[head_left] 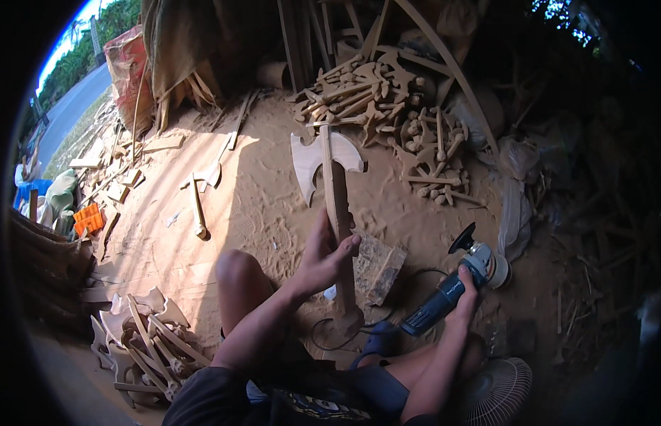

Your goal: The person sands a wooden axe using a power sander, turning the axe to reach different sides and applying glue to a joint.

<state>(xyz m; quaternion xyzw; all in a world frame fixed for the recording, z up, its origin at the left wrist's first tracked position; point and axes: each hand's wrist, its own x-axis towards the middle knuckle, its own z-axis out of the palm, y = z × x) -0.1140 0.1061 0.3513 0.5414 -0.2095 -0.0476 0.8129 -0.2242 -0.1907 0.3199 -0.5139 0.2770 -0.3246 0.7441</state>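
My left hand (326,257) is closed around the handle of a double-bladed wooden axe (332,170). Its pale head points away from me, and the knobbed end of the handle hangs over my lap. In my right hand (464,297) is a dark teal angle grinder (444,295), gripped by its body, with its side handle and disc end tilted up to the right. The grinder is apart from the axe. Beneath the axe handle, a rough dusty block (378,268) rests on the ground.
A large heap of carved wooden pieces (366,92) lies ahead, and another pile (142,334) sits at my left. One more wooden axe (197,202) lies on the sunlit dusty ground. A round fan (497,390) stands by my right leg. A cord (330,344) runs near my feet.
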